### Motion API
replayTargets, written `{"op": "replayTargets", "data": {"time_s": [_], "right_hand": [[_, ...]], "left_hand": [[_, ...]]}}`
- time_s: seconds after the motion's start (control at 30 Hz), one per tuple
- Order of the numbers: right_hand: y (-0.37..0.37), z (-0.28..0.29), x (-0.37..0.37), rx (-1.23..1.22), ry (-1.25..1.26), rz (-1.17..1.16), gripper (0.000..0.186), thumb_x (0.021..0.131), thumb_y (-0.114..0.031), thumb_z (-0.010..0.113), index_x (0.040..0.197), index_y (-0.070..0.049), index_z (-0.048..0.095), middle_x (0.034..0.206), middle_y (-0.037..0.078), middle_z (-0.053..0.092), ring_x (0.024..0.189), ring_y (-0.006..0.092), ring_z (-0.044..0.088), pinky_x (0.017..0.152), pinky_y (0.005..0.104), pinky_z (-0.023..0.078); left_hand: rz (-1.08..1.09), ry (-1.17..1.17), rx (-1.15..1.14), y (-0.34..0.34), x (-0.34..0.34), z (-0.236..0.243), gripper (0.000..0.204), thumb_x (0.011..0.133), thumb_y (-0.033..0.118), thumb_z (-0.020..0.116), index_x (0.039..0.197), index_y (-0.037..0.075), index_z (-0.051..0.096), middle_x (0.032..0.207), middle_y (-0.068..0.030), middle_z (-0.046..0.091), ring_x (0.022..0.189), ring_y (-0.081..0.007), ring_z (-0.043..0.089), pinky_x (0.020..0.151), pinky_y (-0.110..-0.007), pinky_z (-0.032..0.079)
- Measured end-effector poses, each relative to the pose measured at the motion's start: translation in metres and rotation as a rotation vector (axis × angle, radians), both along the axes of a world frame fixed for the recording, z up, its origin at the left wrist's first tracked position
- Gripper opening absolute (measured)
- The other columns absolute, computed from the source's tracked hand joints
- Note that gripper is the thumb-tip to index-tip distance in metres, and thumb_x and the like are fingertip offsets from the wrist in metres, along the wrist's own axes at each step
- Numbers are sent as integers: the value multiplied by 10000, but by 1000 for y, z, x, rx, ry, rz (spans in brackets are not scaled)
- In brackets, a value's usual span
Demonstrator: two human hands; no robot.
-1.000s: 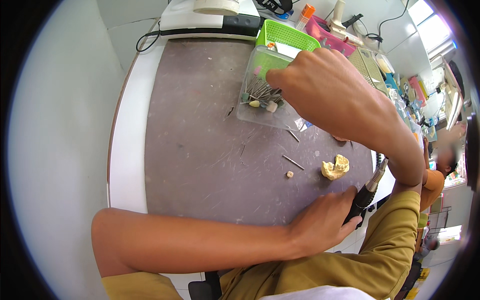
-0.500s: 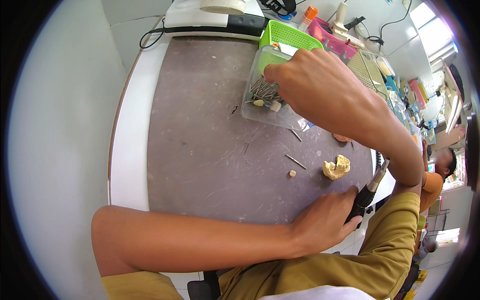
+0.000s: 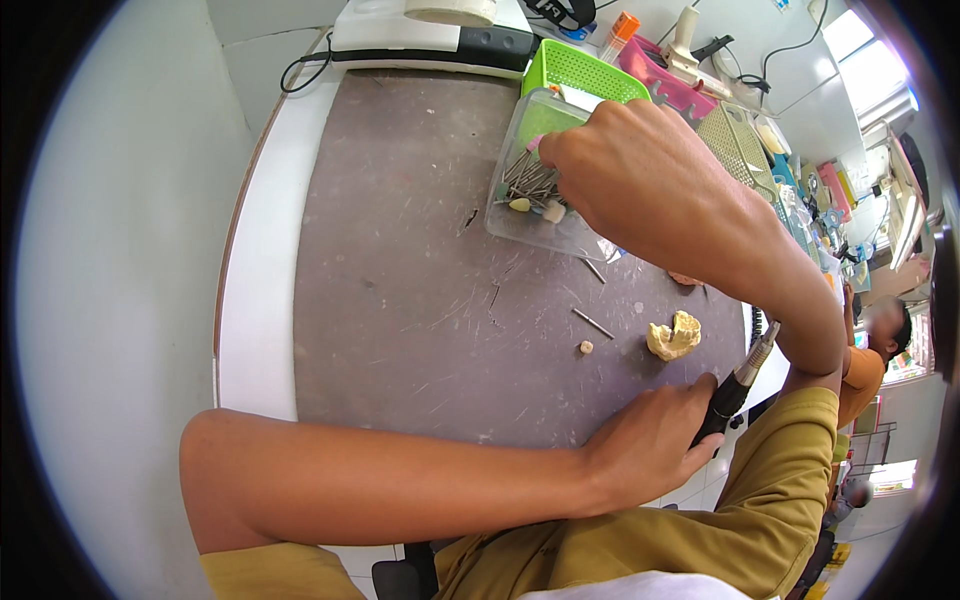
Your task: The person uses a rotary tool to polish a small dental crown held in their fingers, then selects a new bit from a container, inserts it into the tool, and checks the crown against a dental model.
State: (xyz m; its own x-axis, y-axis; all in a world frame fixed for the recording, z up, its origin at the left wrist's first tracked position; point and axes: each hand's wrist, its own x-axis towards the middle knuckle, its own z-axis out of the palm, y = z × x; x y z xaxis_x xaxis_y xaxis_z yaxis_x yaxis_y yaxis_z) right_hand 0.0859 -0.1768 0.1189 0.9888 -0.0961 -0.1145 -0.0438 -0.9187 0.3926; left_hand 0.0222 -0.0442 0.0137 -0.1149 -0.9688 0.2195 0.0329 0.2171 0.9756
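My left hand is closed round a black rotary handpiece with a metal nose, at the table's right front edge. My right hand reaches over a clear plastic box of burs, its fingers curled down into it. A pink tip shows beside its index finger; the other fingertips are hidden by the hand. Between the hands lie a yellow plaster dental cast, a small beige tooth-like piece and a thin metal bur. A second shank lies by the box.
The brown-grey work mat is scratched. Behind the box stand a green basket and a pink basket. A white machine is at the back left. A reddish piece lies under my right forearm. Another person sits at far right.
My right hand has shifted very slightly within the box, and a pink tip now shows beside its finger. My left hand and the handpiece have stayed in place.
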Motion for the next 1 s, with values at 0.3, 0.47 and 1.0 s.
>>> {"op": "replayTargets", "data": {"time_s": [0.3, 0.47, 1.0], "right_hand": [[3, -5, -1, 10, -81, 20, 58, 700, 32, 650, 742, 45, 688, 708, 241, 668, 700, 370, 703, 578, 416, 566], [2, -6, -1, 22, -94, 22, 51, 699, 27, 645, 721, 52, 683, 694, 243, 662, 681, 378, 696, 575, 423, 563], [2, -4, -4, 181, -69, -89, 294, 837, -58, 559, 1094, 10, 683, 649, 194, 642, 684, 361, 662, 716, 452, 520]], "left_hand": [[7, 10, -18, 0, -1, -1, 268, 892, 139, 638, 983, -53, 476, 802, -282, 591, 788, -489, 582, 692, -531, 445], [-7, 15, -5, 0, 0, -1, 264, 892, 137, 639, 973, -49, 471, 789, -280, 587, 784, -491, 581, 685, -530, 444], [-9, 5, -10, 0, 1, 0, 272, 895, 152, 643, 967, -48, 473, 784, -280, 586, 779, -487, 584, 679, -527, 445]]}}
